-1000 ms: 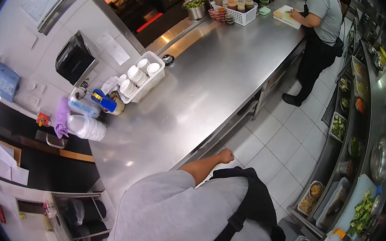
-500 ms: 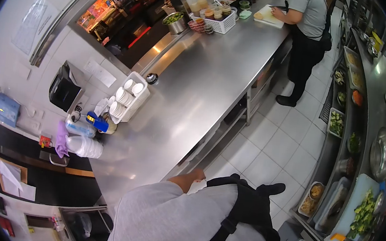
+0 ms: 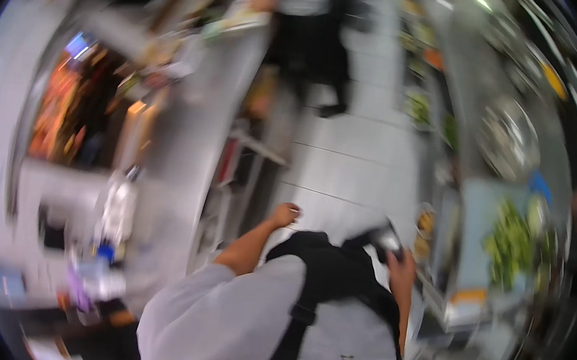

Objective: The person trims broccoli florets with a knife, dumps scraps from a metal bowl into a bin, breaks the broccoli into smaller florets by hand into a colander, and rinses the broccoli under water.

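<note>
My left hand (image 3: 286,214) is curled closed over the aisle floor, apart from the counter. A thin white streak shows at its fingers, too small to name. My right hand (image 3: 403,263) is closed at my right side, near the shelving. Between its fingers is a blurred dark object with a shiny silvery face (image 3: 388,239); its kind cannot be made out. I wear a black apron (image 3: 342,275) over a grey shirt.
A steel counter (image 3: 179,121) runs along the left. On the right, a pale cutting board (image 3: 472,232) carries chopped greens (image 3: 510,243), with metal bowls (image 3: 510,139) beyond. A co-worker in black trousers (image 3: 311,50) stands ahead by the counter. White floor tiles (image 3: 335,160) lie between.
My view has swung right, toward the aisle, and is blurred. My left hand has moved away from the counter edge. My right hand, hidden before, now shows with the dark shiny object.
</note>
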Tool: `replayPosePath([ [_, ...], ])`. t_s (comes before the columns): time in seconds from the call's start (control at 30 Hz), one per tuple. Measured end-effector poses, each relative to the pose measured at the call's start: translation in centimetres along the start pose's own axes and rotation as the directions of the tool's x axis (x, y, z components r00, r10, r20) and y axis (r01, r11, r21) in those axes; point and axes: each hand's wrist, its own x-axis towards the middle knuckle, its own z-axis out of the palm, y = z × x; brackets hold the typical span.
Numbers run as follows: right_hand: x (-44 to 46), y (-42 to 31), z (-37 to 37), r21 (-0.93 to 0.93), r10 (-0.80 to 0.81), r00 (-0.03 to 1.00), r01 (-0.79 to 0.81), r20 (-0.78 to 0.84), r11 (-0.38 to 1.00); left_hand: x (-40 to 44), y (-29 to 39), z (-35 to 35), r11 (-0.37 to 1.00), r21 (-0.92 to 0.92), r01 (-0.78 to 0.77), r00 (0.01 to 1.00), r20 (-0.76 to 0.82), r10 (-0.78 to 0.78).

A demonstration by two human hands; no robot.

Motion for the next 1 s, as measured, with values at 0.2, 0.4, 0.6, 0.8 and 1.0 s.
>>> replayPosePath([
  [0.2, 6.2, -12.0, -4.2, -0.005, -0.341, 0.935, 0.343, 0.095, 0.939, 3.4, 8.7, 0.4, 0.998, -0.019, 0.066, 0.991, 0.115, -0.064],
  [0.4, 13.9, -15.8, -11.2, -0.225, -0.53, 0.809, 0.484, -0.253, 0.846, 10.4, 21.0, 1.5, 0.972, -0.108, -0.208, 0.959, 0.171, 0.224],
  [0.6, 27.1, -10.7, -18.3, -0.605, -0.531, 0.739, 0.211, -0.416, 0.768, 13.5, 41.9, 6.1, 0.818, -0.276, -0.504, 0.755, 0.318, 0.573],
  [0.8, 30.5, -5.9, -19.1, -0.715, -0.281, 0.84, -0.168, -0.464, 0.679, 13.8, 53.9, 11.0, 0.762, -0.35, -0.545, 0.551, 0.536, 0.64],
  [1.0, 16.8, -9.1, -19.6, -0.368, -0.08, 0.725, -0.248, -0.684, 0.896, 13.1, 55.2, 13.8, 0.774, -0.287, -0.565, 0.384, 0.739, 0.554],
])
